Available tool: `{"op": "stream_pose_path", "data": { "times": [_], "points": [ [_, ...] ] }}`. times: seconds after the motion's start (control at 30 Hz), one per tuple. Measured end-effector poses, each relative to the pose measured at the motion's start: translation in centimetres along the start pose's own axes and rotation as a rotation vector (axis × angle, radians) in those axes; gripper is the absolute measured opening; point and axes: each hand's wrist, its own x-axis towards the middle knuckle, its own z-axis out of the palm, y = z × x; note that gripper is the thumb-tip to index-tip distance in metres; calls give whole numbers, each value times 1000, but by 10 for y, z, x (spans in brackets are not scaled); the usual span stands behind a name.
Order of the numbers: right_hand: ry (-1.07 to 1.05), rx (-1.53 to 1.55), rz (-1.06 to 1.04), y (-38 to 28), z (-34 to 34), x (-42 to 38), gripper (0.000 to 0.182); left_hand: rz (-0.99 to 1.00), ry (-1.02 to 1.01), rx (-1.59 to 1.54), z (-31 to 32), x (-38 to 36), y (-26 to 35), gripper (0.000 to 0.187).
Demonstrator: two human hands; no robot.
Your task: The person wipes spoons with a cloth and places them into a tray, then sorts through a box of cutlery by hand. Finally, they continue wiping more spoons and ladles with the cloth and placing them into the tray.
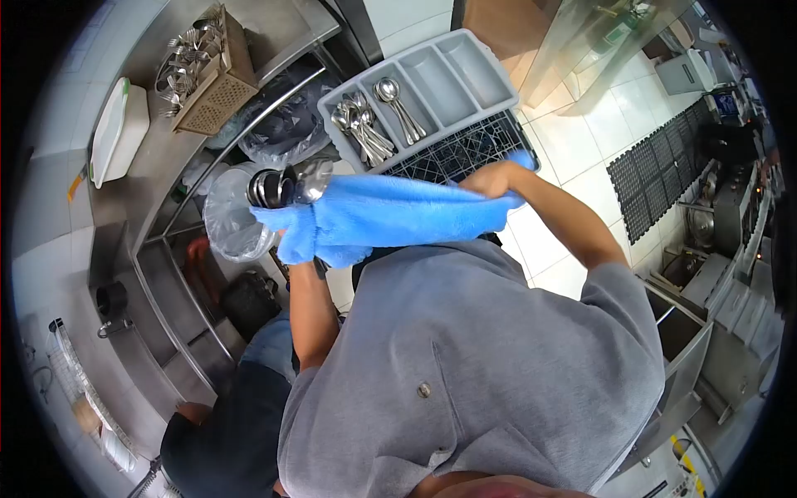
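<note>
A blue cloth (415, 212) stretches between my two hands. My left hand (283, 236), mostly hidden under the cloth's left end, is closed round a bunch of spoons (274, 189) whose bowls stick out above the cloth. Pinched in my right hand (491, 179) is the cloth's other end. Just beyond the cloth, a grey divided tray (444, 79) has several spoons (398, 108) in one compartment and a pile of cutlery (362, 129) in the leftmost one.
The grey tray rests on a black plastic rack (473, 149). On the steel counter (278, 29) at the upper left stands a tan basket (217, 95) full of cutlery, near a white tub (120, 133). Lined bins sit below. Another person in dark clothing (228, 432) is close at lower left.
</note>
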Motion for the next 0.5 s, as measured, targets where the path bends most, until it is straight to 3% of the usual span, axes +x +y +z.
{"op": "stream_pose_path", "data": {
  "times": [0.13, 0.3, 0.4, 0.43, 0.47, 0.5],
  "points": [
    [183, 298, -56, -27, 0, -34, 39, 43, 27, 4, 0, 2, 7, 33],
    [588, 1067, -414, -122, -5, -38, 38, -24, 65, 45, -8, -8, -11, 33],
    [832, 1394, -372, -173, -44, -5, 38, -133, 33, 57, -11, -6, -41, 32],
    [914, 1415, -288, -185, -60, 5, 38, -173, 14, 59, -11, -5, -52, 32],
    [1274, 930, -412, -108, -24, 78, 35, -207, -2, 61, -12, -4, -62, 32],
    [1358, 629, -355, -109, -33, 84, 29, -240, -18, 64, -12, -4, -71, 32]
  ]
}}
